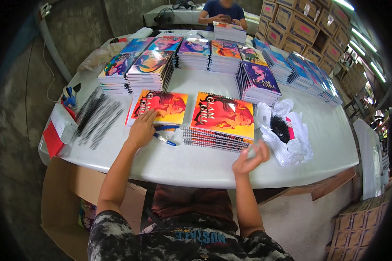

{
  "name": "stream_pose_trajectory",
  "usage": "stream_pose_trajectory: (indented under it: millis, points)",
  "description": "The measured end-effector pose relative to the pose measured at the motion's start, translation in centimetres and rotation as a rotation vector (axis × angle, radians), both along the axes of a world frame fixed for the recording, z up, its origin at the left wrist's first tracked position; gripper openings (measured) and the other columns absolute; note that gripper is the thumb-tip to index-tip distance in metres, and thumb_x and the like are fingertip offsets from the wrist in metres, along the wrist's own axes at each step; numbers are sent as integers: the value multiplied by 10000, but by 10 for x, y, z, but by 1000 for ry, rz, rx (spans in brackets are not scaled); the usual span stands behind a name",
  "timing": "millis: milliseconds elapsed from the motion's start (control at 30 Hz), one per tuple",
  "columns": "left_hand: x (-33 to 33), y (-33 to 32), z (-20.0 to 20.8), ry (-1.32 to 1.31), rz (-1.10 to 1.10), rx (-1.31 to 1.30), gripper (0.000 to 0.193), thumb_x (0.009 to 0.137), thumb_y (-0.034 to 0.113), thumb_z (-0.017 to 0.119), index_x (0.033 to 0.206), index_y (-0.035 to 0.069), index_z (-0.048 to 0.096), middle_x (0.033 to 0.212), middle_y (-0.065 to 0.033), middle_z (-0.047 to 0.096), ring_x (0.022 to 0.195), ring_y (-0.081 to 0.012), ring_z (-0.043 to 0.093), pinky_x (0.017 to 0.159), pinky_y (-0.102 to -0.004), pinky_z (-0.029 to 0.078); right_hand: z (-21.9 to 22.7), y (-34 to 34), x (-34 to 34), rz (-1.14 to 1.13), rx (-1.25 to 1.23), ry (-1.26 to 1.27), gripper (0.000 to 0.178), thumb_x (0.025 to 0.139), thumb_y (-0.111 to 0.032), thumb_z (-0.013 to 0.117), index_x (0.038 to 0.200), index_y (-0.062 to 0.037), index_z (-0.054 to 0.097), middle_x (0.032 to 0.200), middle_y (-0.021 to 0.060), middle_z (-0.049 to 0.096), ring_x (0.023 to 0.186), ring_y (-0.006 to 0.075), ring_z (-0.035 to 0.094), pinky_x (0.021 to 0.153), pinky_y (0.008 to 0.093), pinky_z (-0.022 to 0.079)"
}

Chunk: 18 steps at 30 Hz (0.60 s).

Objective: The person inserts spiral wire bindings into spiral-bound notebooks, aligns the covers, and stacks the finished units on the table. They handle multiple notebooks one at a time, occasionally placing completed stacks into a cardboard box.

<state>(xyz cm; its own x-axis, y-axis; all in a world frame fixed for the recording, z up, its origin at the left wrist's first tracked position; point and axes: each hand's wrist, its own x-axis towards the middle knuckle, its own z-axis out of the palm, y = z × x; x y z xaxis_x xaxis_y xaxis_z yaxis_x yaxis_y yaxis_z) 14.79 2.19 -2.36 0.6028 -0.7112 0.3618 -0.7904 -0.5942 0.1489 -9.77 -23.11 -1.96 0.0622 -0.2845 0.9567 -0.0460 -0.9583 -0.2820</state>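
Note:
My left hand lies flat on a red and yellow notebook, its fingers stretched across the cover's left side. Close to that wrist are a blue pen and another slim blue item, partly covered. To the right stands a neat stack of spiral-bound notebooks with the same kind of cover. My right hand is raised off that stack's near right corner, fingers apart and nothing in them. Beside it, crumpled white paper holds a heap of small black pieces.
Loose black spiral coils lie at the left. Stacks of colourful notebooks line the table's far side, and more blue ones stand at the right. Across the table sits a person. Cardboard boxes rise behind; an open carton stands below left.

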Motion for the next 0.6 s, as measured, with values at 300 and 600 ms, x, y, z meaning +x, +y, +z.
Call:
stream_pose_trajectory:
  millis: [300, 600]
  points:
    - [-21, 9, 8, -9, 228, -308, 230, 814, 122, 588, 1035, 62, 603, 898, -153, 635, 765, -287, 622, 686, -374, 483, 11, 130, 59, 812, -46, 795, 346, 824, -134, 550, 1150, -19, 527, 1162, 130, 516, 1134, 268, 442, 941, 421, 354]
    - [7, 42, -3, 54, 423, -1381, 206, 924, 161, 483, 956, -33, 544, 796, -64, 565, 740, -113, 494, 673, -249, 421, -19, 146, 130, 395, -4, 1110, 227, 791, -92, 565, 988, 18, 585, 953, 160, 563, 911, 329, 546, 793, 423, 415]
